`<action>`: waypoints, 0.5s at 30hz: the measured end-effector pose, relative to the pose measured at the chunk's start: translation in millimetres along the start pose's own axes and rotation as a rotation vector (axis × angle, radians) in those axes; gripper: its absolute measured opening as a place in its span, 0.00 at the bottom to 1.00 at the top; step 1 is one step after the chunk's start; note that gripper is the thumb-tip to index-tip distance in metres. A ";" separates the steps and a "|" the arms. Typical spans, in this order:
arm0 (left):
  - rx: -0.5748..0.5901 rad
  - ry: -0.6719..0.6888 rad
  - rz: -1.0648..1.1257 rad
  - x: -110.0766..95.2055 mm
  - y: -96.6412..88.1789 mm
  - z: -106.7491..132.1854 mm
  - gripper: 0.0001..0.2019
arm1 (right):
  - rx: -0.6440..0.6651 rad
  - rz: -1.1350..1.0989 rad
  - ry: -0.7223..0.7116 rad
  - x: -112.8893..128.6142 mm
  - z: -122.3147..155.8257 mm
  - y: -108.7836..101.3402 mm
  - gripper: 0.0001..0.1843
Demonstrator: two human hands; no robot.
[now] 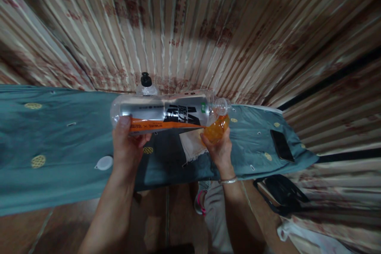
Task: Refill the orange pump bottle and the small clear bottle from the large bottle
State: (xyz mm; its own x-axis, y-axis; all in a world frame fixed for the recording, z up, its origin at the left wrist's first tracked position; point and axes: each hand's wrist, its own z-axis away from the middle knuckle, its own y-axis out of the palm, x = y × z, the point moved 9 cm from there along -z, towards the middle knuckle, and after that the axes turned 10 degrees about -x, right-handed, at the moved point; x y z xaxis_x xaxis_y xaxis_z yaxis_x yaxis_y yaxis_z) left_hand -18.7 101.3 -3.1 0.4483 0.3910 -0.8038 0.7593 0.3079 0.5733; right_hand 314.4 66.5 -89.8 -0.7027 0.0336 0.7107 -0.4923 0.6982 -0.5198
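A clear plastic bottle with a silver, black and orange label lies sideways in the air, its neck pointing right. My left hand grips it near its base, with the thumb on the label. My right hand is closed around a see-through orange vessel, just below the bottle's neck. Whether the orange is liquid or tinted plastic I cannot tell. The neck overlaps the vessel's top, and whether they touch is unclear. Behind the bottle stands a clear container with a black pump top, mostly hidden.
A green cloth with yellow patterns covers the long table. On it lie a round white lid, a pale cloth and a dark phone. Pleated curtains hang behind. A black bag is at the lower right.
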 end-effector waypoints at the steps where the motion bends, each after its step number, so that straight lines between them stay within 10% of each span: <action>1: -0.006 0.000 -0.004 0.4 -1.2 -0.1 0.27 | -0.002 0.005 0.001 -0.6 -0.2 0.0 0.53; 15: 0.002 0.024 0.005 -6.5 0.1 1.4 0.24 | -0.032 0.006 -0.027 13.9 2.1 -4.8 0.50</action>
State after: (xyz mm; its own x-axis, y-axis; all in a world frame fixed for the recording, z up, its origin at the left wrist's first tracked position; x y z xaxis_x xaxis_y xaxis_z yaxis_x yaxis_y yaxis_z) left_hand -21.0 97.6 2.0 0.4410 0.4131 -0.7968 0.7578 0.3043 0.5772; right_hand 305.8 62.2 -78.4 -0.7195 0.0191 0.6942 -0.4714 0.7206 -0.5084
